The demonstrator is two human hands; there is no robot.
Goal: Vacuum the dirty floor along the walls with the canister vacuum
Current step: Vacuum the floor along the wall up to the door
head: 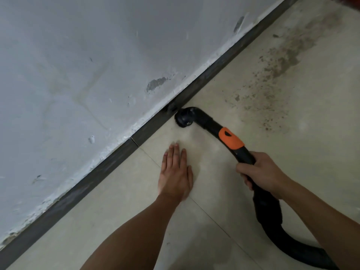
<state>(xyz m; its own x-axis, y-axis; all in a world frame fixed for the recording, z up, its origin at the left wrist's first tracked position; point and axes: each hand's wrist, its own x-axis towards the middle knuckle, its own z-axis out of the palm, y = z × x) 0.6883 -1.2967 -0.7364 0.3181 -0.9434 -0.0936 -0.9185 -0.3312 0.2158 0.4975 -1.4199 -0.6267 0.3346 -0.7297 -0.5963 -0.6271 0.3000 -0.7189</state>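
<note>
Smooth floor tiles (272,152), flaking wall (78,65)

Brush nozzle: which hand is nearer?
Left. Left hand lies flat on the floor just short of the brush nozzle; right hand grips the wand behind the orange collar.

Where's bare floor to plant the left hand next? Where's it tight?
Free: tile between left hand and baseboard; tile between the forearms, left of the hose. Tight: around brush nozzle at the baseboard, and by right hand gripping the wand.
</note>
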